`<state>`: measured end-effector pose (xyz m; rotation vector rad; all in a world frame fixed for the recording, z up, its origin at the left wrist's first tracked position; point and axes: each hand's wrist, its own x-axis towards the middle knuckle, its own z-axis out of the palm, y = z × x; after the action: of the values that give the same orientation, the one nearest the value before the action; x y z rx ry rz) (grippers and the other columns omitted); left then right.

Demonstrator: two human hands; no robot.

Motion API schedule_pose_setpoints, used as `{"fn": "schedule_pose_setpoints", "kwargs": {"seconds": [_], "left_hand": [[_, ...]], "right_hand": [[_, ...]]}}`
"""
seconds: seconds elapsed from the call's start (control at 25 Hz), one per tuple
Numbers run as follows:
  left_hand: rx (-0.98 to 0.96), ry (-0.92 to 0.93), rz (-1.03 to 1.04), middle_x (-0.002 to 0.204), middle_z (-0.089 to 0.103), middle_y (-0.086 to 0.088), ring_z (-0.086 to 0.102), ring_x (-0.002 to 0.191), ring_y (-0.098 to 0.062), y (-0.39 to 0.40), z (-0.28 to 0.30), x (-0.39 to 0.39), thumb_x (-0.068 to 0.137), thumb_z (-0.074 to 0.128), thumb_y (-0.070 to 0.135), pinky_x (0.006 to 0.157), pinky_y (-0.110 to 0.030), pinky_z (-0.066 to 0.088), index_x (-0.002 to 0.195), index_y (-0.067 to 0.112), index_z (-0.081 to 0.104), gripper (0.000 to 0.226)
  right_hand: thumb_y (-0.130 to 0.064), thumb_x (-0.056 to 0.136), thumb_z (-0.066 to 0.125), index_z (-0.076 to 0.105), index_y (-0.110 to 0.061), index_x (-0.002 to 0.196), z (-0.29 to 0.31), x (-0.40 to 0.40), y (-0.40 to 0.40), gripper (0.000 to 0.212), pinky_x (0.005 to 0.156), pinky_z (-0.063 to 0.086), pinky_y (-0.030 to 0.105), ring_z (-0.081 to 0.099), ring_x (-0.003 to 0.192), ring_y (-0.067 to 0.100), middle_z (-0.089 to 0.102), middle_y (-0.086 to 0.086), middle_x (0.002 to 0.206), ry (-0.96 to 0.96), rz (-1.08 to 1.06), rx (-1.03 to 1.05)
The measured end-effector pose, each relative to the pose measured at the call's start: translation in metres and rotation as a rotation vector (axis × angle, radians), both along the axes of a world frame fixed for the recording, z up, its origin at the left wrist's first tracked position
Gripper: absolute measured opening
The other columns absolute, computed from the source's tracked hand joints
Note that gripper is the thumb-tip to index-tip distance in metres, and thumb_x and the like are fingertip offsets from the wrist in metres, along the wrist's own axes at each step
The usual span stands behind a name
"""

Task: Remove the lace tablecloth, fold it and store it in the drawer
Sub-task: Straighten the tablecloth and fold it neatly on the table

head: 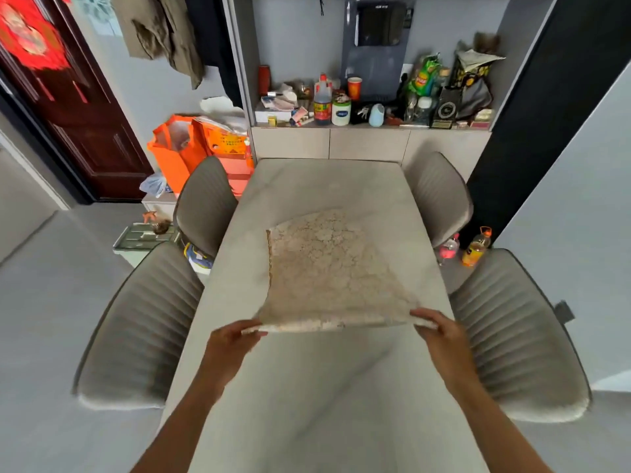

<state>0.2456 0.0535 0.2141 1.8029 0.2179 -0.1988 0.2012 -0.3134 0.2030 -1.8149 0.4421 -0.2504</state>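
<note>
Folded lace cloth (327, 268), beige and roughly square, lying over the middle of the table (307, 404), near edge lifted a little off the surface, far edge resting flat. Near left corner pinched by the left hand (232, 343), fingers curled under the fold and thumb on top; near right corner gripped by the right hand (440, 332) in the same manner, thumb over the edge. Both forearms reaching in from the bottom of the view. Pale marbled tabletop bare around the cloth. Four grey ribbed chairs (143, 322) tucked in, two on each side. Beyond the far end of the table, a cabinet niche (372, 124) crowded with bottles, a red cup (354, 87), snack bags and a dark appliance (375, 46) against the back wall. Below the niche, flat beige cabinet fronts; cannot tell whether drawers or doors. To the left, orange bags (191, 148) on the floor beside a dark red door (68, 114), jackets hanging above. On the floor at right, two drink bottles (476, 247) near the far chair.
</note>
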Motion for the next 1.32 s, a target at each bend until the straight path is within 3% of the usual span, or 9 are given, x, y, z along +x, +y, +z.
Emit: {"fn": "schedule_pose_setpoints", "kwargs": {"seconds": [0.12,0.28,0.44,0.6,0.76,0.88,1.0,1.12,1.32], "left_hand": [[0.134,0.376,-0.094,0.081,0.064,-0.016,0.059,0.077,-0.026,0.026,-0.088,-0.057,0.075,0.071,-0.006,0.064,-0.027,0.040,0.090,0.016,0.074,0.027],[0.296,0.709,-0.119,0.077,0.063,-0.007,0.051,0.055,-0.015,0.046,-0.132,-0.093,0.083,0.064,0.001,0.045,-0.017,0.036,0.127,0.012,0.057,0.045],[0.223,0.619,-0.086,0.099,0.070,-0.014,0.061,0.075,-0.022,0.055,-0.128,-0.083,0.086,0.065,0.003,0.062,-0.022,0.043,0.124,0.008,0.061,0.038],[0.137,0.554,-0.035,0.107,0.070,-0.013,0.062,0.083,-0.021,0.054,-0.123,-0.054,0.086,0.064,0.006,0.068,-0.025,0.043,0.121,0.012,0.062,0.036],[0.208,0.523,-0.046,0.109,0.070,-0.009,0.064,0.090,-0.020,0.041,-0.142,-0.018,0.086,0.062,0.011,0.071,-0.025,0.048,0.127,0.013,0.058,0.041],[0.322,0.502,-0.046,0.130,0.061,-0.011,0.059,0.112,-0.025,0.020,-0.168,0.035,0.087,0.063,0.016,0.090,-0.030,0.048,0.138,0.013,0.048,0.053],[0.422,0.451,-0.026,0.147,0.046,-0.013,0.046,0.133,-0.030,-0.001,-0.198,0.103,0.089,0.063,0.022,0.108,-0.040,0.040,0.148,0.011,0.034,0.067],[0.430,0.369,0.075,0.138,0.054,-0.013,0.054,0.123,-0.031,-0.017,-0.219,0.160,0.085,0.068,0.026,0.102,-0.044,0.046,0.142,0.012,0.043,0.064],[0.469,0.139,0.255,0.110,0.063,-0.007,0.064,0.097,-0.024,-0.031,-0.223,0.200,0.079,0.077,0.017,0.082,-0.032,0.052,0.109,0.015,0.066,0.032]], "right_hand": [[0.020,0.075,0.057,0.069,-0.021,0.103,-0.104,-0.072,0.016,0.051,0.070,0.047,0.020,0.065,0.105,0.032,0.068,0.014,0.118,0.509,0.097,-0.091],[0.008,0.079,0.061,0.058,-0.011,0.129,-0.153,-0.116,0.044,0.053,0.072,0.047,0.024,0.059,0.104,0.025,0.053,0.016,0.137,0.912,0.256,-0.055],[0.001,0.082,0.064,0.061,-0.011,0.125,-0.136,-0.095,0.079,0.045,0.070,0.047,0.019,0.062,0.094,0.018,0.059,0.012,0.129,0.838,0.245,-0.113],[-0.005,0.084,0.062,0.061,-0.015,0.125,-0.115,-0.055,0.110,0.042,0.053,0.045,0.015,0.061,0.069,0.010,0.059,0.005,0.113,0.738,0.309,-0.171],[-0.010,0.086,0.061,0.060,-0.017,0.126,-0.120,-0.006,0.122,0.041,0.076,0.046,0.023,0.061,0.105,0.019,0.059,0.004,0.127,0.713,0.415,-0.298],[-0.012,0.086,0.060,0.056,-0.020,0.130,-0.142,0.055,0.107,0.045,0.079,0.045,0.023,0.060,0.104,0.018,0.055,0.001,0.138,0.707,0.443,-0.386],[-0.018,0.089,0.058,0.048,-0.021,0.138,-0.177,0.125,0.082,0.050,0.102,0.041,0.032,0.047,0.128,0.023,0.045,0.002,0.148,0.606,0.474,-0.618],[-0.025,0.087,0.057,0.043,-0.021,0.137,-0.202,0.183,0.057,0.052,0.102,0.042,0.043,0.040,0.131,0.030,0.033,0.005,0.152,0.583,0.444,-0.831],[-0.027,0.085,0.060,0.048,-0.021,0.123,-0.222,0.217,0.030,0.041,0.087,0.046,0.041,0.047,0.109,0.031,0.045,0.005,0.131,0.550,0.367,-0.845]]}}
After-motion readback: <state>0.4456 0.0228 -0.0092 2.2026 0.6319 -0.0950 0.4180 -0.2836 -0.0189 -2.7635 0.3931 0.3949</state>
